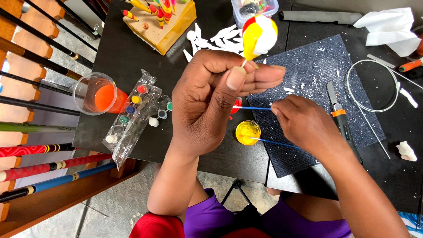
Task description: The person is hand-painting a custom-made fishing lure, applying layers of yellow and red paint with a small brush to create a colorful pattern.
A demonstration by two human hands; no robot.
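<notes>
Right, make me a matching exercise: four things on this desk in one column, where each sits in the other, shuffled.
Things:
1. painted float
2. cup of orange liquid
3. utility knife
4. yellow paint pot

Places:
A. lying on the dark mat, right of the right hand
B. at the table's left edge, beside the bagged paint strip
C. held up on its stick by the left hand
D. at the mat's left edge, a blue brush tip in it

Pairs: 1-C, 2-B, 3-A, 4-D
</notes>
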